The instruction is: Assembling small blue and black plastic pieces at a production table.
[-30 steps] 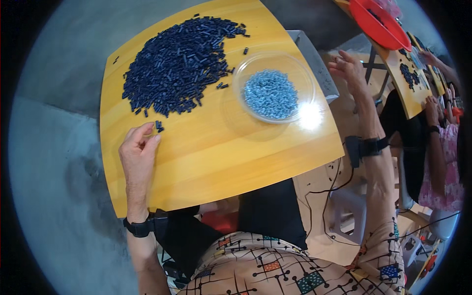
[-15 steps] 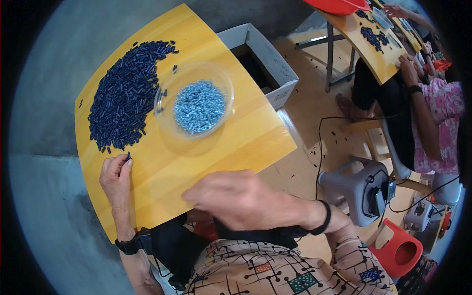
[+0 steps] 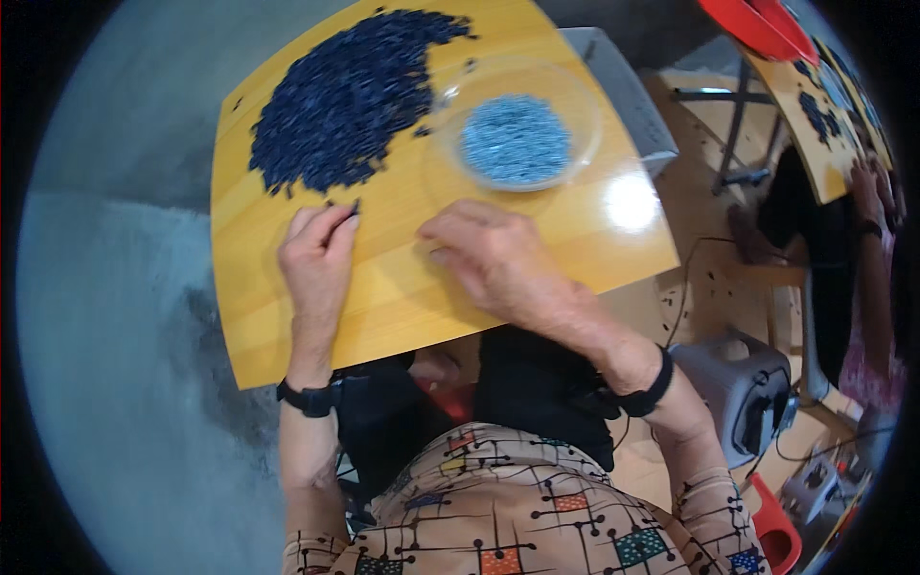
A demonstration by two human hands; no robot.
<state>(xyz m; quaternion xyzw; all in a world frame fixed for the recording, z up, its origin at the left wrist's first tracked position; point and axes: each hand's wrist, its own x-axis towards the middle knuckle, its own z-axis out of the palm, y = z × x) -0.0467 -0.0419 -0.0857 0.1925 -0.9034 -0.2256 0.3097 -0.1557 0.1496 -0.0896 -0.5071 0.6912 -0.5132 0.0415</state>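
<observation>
On a yellow wooden table (image 3: 422,311) lies a large heap of small dark blue cylindrical pieces (image 3: 340,101). Just in front of the heap, my left hand (image 3: 316,264) pinches one dark cylindrical piece (image 3: 356,208) between thumb and forefinger. To the right of the heap stands a shallow clear plastic bowl (image 3: 587,113) with many small shiny silvery-blue metal parts (image 3: 516,141) inside. My right hand (image 3: 498,251) hovers over the table in front of the bowl, its fingers closed together. Whatever its fingertips hold, if anything, is too small and blurred to name.
An open grey-white box (image 3: 623,91) stands beyond the table's right edge. Further right, a person's arm (image 3: 867,206) rests by another table with a red basin (image 3: 762,27). A grey stool (image 3: 733,383) with a cable and a red stool (image 3: 774,529) are at lower right.
The whole view has shifted, so the table appears higher and further right. My right hand has moved forward over the table from its near edge. My left hand keeps its pinch on the piece.
</observation>
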